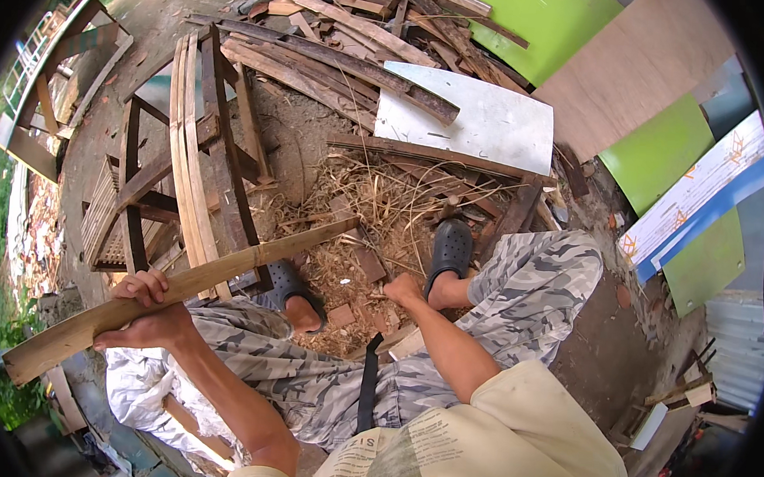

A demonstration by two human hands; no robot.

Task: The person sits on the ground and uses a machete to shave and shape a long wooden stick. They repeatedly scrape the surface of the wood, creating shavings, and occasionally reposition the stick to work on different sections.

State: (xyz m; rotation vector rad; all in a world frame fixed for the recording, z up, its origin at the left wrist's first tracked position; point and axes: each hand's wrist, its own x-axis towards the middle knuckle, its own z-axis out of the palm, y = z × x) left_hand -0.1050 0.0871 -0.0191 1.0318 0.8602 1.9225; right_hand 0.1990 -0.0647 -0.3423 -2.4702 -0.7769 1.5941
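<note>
My left hand [152,310] grips a long, flat bamboo slat [267,251] near its wide end. The slat slants across my left thigh, its narrow end pointing over the shavings between my feet. The fingers wrap over the upper edge, with the thumb below. My right hand [405,290] is closed low beside my right ankle, apart from the slat. What those fingers hold, if anything, is hidden. Dark clogs [451,250] are on my feet. Wood shavings and thin strips [375,205] cover the ground between them.
Left of my feet stands a dark wooden frame [222,141] with pale long strips [186,157] leaning on it. Piled boards [340,70] and a white panel [468,113] lie ahead. Green sheets [658,155] and plywood [633,70] line the right side. A white sack [141,390] is by my left hip.
</note>
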